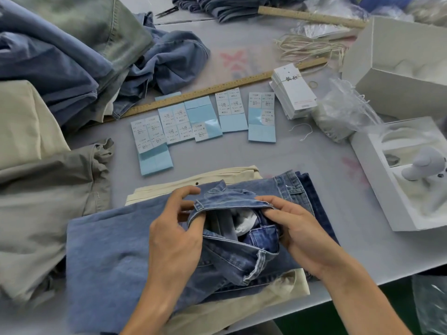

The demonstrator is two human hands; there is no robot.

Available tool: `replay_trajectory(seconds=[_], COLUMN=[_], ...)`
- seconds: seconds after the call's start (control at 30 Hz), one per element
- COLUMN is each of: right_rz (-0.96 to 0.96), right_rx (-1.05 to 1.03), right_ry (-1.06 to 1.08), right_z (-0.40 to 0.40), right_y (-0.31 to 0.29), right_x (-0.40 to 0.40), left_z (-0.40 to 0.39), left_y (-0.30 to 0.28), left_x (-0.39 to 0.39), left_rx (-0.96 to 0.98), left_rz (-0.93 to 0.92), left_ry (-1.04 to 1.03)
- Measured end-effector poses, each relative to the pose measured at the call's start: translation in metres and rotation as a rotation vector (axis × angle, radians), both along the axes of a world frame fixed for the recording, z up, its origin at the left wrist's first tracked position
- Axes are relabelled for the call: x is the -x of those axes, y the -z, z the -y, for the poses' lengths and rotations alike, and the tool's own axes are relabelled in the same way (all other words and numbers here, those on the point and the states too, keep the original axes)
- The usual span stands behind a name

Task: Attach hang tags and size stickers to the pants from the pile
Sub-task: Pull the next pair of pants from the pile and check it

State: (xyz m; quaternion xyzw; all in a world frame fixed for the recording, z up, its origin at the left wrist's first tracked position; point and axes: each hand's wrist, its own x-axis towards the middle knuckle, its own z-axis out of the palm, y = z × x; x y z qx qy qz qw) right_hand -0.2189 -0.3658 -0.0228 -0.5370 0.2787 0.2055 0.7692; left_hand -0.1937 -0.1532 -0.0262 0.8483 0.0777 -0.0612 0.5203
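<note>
Hands: left hand (175, 234) and right hand (296, 228) pinching jeans (229, 252) waistband (spread open).
Beyond: sticker sheets (200, 120), hang tags (294, 94), ruler (217, 89).

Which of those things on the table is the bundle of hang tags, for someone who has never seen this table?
Find the long wooden ruler lying slantwise across the grey table. Just past its right end sits the stack of hang tags: tall white cards bound with a thin band. Unlike the flat pale-blue sticker sheets beside it, it is thick and white.
</note>
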Motion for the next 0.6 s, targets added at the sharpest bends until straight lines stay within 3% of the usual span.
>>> replay_trajectory(seconds=[0.17, 0.3, 0.37, 0.47, 0.6], right_rz=[0.002, 0.242, 0.274, 0.277, 0.492], right_rx=[0.002, 0.365, 0.489, 0.588, 0.823], right_ry=[-0.043, -0.231, -0.443, -0.728, -0.598], right_z=[-0.006, 0.002, 0.017, 0.024, 0.009], right_y=[-0.004, -0.006, -0.012, -0.017, -0.015], right_x=[-0.002, 0.0, 0.004, 0.007, 0.01], left_z=[0.01, 0.011, 0.007, 0.01, 0.028], left_y=[-0.004, -0.009, -0.012, -0.014, -0.01], left_x=[-0.012, -0.018, -0.012, 0.01, 0.045], left_rx=[0.177, 0.405, 0.353, 0.271, 0.222], left_rz=[-0.053, -0.156, -0.101, -0.115, -0.362], left_ry=[-0.018, -0.187, -0.217, -0.091, 0.016])
